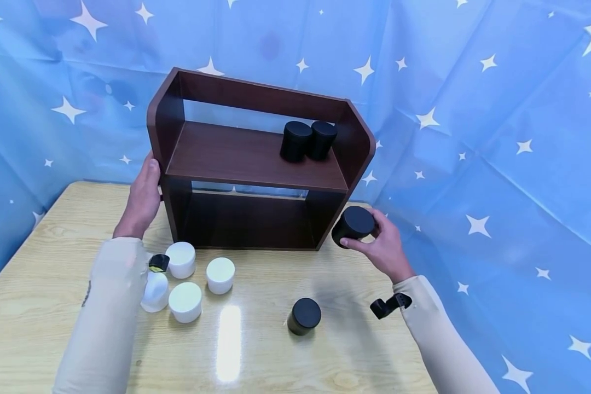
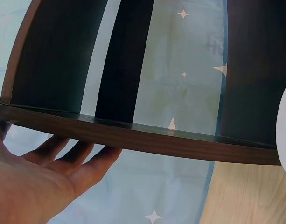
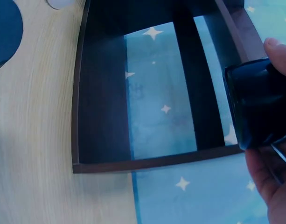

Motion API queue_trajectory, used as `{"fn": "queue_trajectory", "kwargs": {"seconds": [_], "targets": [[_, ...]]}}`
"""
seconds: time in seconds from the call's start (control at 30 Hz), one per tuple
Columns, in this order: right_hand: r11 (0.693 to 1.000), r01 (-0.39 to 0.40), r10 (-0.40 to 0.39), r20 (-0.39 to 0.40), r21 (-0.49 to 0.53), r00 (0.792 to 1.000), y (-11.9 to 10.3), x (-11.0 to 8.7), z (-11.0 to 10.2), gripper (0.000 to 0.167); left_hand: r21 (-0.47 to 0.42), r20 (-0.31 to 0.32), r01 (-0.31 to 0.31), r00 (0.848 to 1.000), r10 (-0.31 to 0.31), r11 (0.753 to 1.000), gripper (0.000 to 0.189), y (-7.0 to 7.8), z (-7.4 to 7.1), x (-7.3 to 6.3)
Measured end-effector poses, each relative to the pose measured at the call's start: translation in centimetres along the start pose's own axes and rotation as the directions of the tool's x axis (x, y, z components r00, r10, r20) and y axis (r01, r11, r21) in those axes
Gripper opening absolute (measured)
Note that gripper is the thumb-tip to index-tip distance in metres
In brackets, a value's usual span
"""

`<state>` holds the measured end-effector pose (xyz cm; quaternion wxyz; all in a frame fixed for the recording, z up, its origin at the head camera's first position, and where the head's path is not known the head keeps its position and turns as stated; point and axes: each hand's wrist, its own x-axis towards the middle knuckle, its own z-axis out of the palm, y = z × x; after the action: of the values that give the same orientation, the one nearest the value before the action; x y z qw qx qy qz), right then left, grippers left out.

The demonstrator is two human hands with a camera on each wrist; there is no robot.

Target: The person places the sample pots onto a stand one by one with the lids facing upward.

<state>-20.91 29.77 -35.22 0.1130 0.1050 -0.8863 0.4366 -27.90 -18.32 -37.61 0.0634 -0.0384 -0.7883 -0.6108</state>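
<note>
A dark brown two-tier shelf (image 1: 256,156) stands on the table. My left hand (image 1: 143,191) touches the outside of its left side panel; in the left wrist view the fingers (image 2: 94,170) reach out to that panel. My right hand (image 1: 385,245) holds a black cylindrical canister (image 1: 355,223) in the air beside the shelf's lower right, its thumb in front. The right wrist view shows the same canister (image 3: 259,105) between thumb and fingers. Two black canisters (image 1: 296,142) stand together on the upper tier, near the right side panel.
Another black canister (image 1: 304,316) stands on the wooden table (image 1: 256,350) in front of the shelf. Several white round containers (image 1: 185,302) cluster near my left forearm, one partly hidden by the sleeve. A blue star-patterned cloth (image 1: 473,164) hangs behind and to the right.
</note>
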Motion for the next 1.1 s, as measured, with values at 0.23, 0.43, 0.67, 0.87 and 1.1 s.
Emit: {"fn": "queue_trajectory", "kwargs": {"seconds": [0.23,0.43,0.67,0.87,1.1], "targets": [[1.0,0.014,-0.015,-0.012,-0.024,1.0,-1.3,1.3,0.3,0.064,0.002,-0.005,-0.01,1.0,0.01,1.0,0.055,0.1,0.0,-0.1],[0.999,0.029,-0.03,-0.034,-0.042,0.999,-2.7,2.7,0.5,0.063,-0.013,-0.001,-0.006,1.0,0.006,1.0,0.054,0.1,0.1,0.0],[0.998,0.03,-0.033,-0.06,-0.055,0.998,-4.0,3.9,1.0,0.067,-0.005,0.001,0.004,1.0,-0.004,1.0,0.055,0.0,0.2,-0.1],[0.999,0.029,-0.031,-0.084,-0.029,0.996,-4.5,4.6,1.3,0.067,0.01,0.002,0.006,1.0,-0.006,1.0,0.056,0.2,0.1,-0.1],[0.998,0.051,-0.053,-0.116,-0.022,0.992,-5.0,5.3,1.7,0.065,0.005,-0.002,0.018,1.0,-0.018,1.0,0.055,0.4,0.2,-0.1]]}}
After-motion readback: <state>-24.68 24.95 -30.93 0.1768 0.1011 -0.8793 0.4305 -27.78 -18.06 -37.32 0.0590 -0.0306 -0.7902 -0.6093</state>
